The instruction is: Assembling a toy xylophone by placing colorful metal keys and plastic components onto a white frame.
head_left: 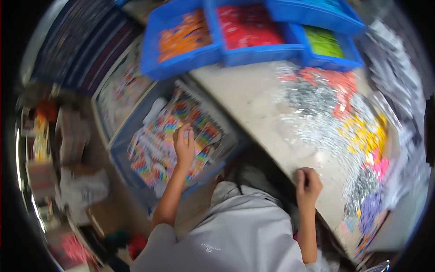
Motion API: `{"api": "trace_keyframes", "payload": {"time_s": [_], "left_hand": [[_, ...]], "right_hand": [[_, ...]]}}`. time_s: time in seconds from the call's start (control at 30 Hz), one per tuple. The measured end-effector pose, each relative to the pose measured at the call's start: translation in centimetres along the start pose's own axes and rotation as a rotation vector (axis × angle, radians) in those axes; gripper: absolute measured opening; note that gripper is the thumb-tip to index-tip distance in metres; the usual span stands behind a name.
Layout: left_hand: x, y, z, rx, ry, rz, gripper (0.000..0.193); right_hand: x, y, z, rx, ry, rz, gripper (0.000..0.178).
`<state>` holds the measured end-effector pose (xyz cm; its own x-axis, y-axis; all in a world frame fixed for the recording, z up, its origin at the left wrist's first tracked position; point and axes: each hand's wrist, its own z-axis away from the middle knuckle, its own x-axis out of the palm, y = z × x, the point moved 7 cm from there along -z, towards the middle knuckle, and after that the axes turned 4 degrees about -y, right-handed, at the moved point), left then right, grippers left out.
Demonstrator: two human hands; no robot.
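Observation:
My left hand (pixel 183 144) hangs over a blue plastic crate (pixel 121 156) at the left. Its fingers look loosely apart, though slightly blurred, and I see nothing held in them. Below it, the crate holds a jumbled heap of flat printed packs (pixel 156 156) with rows of many-coloured pieces. At the near edge of the pale worktable (pixel 235 93), my right hand (pixel 309 185) is curled, thumb against the fingers. Whatever it may hold is hidden. To its right lies a spread of small silvery pieces (pixel 312 102), with coral (pixel 344 88), yellow (pixel 364 131), pink (pixel 379 165) and purple (pixel 372 211) ones among them.
Blue bins stand along the table's far side, with orange pieces (pixel 186 36), red pieces (pixel 247 27) and green pieces (pixel 324 41). Another bin (pixel 317 13) is stacked above. A second crate (pixel 102 104) adjoins the first. Boxes and a white bag (pixel 84 188) line the left.

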<state>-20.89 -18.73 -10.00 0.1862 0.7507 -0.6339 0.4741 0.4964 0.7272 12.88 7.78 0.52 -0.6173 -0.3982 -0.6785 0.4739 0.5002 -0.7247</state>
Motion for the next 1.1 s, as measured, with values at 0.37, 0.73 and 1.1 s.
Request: {"api": "trace_keyframes", "payload": {"time_s": [0.37,0.73,1.1], "left_hand": [[14.3,29.8,3.6,0.904,-0.456,0.334,0.030],[14.4,28.9,3.0,0.872,-0.550,0.326,0.025],[14.7,29.8,3.3,0.861,-0.530,0.288,0.020]], "right_hand": [[-1.6,-0.4,0.8,-0.135,0.188,-0.038,0.008],[-21.6,8.2,-21.1,0.196,0.449,0.403,0.037],[-23.9,14.5,-21.8,0.306,0.454,-0.046,0.040]]}}
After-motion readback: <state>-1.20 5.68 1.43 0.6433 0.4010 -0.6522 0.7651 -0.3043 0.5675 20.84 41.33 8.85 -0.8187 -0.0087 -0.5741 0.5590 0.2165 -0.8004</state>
